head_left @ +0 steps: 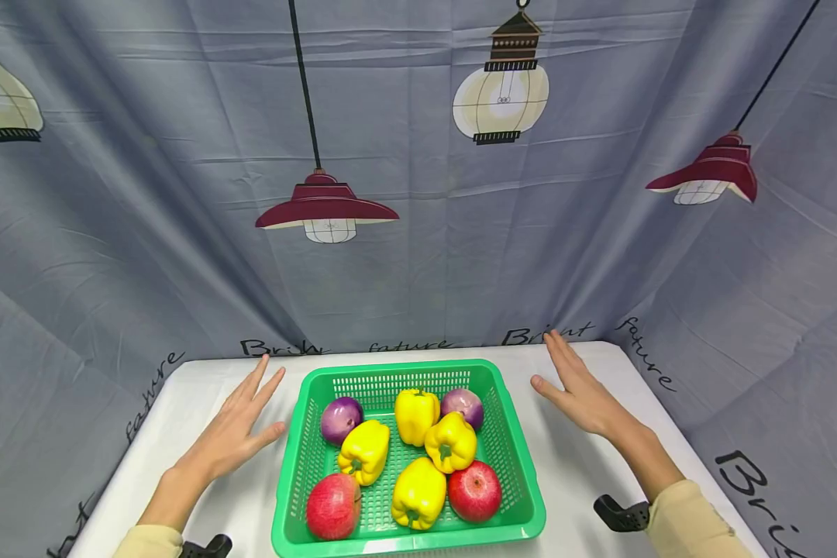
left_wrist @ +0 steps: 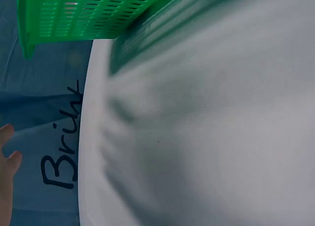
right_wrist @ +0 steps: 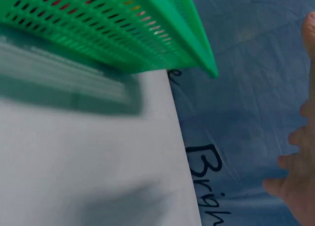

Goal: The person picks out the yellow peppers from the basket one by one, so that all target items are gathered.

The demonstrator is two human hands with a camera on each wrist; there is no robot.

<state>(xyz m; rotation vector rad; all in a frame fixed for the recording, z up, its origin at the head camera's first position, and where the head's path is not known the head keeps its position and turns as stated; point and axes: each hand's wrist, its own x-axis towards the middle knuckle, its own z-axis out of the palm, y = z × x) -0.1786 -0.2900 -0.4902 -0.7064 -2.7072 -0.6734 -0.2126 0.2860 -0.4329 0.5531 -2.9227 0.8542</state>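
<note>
A green plastic basket [head_left: 533, 496] with slotted walls stands between my hands in the head view. In it lie several yellow bell peppers [head_left: 419, 494], two round purple onion-like pieces [head_left: 342, 421] and two round red apple-like fruits [head_left: 333, 507]. To the basket's left, my left hand [head_left: 240, 426] is held with fingers straight and thumb spread, holding nothing. My right hand [head_left: 579, 391] is on the other side, its fingers extended and thumb apart, also holding nothing. Each wrist view shows the basket's side and, at the frame edge, part of a hand [right_wrist: 300, 172].
A white table [head_left: 233, 511] carries the basket. Behind it and at both sides hangs a grey-blue curtain [head_left: 418, 271] printed with lamps and lettering. Black wrist straps or mounts [head_left: 621, 514] show at the cream sleeves [head_left: 694, 523].
</note>
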